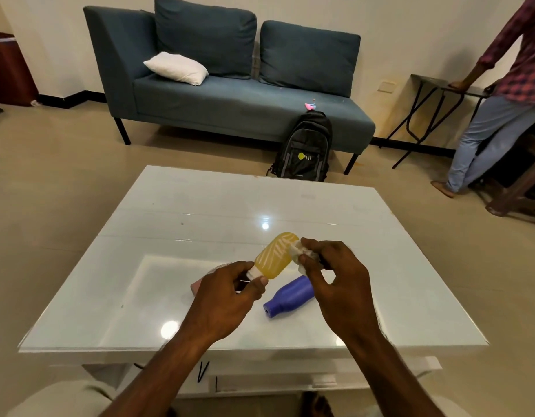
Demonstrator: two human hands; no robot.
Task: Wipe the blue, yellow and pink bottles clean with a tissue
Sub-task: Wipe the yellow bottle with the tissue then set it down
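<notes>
My left hand (230,291) grips the white cap end of the yellow bottle (275,255), which is raised above the table and tilted up to the right. My right hand (335,272) pinches a crumpled white tissue (296,254) against the bottle's right side. On the white table (200,206) the blue bottle (290,296) lies on its side, its open neck pointing toward me, just below my right hand. The pink bottle (197,286) lies behind my left hand, and only its left end shows.
The glossy table's near edge (245,347) runs across the bottom. Beyond it stand a blue sofa (230,94) with a white pillow and a black backpack (305,149) on the floor. A person (501,100) leans on a small folding table at the right.
</notes>
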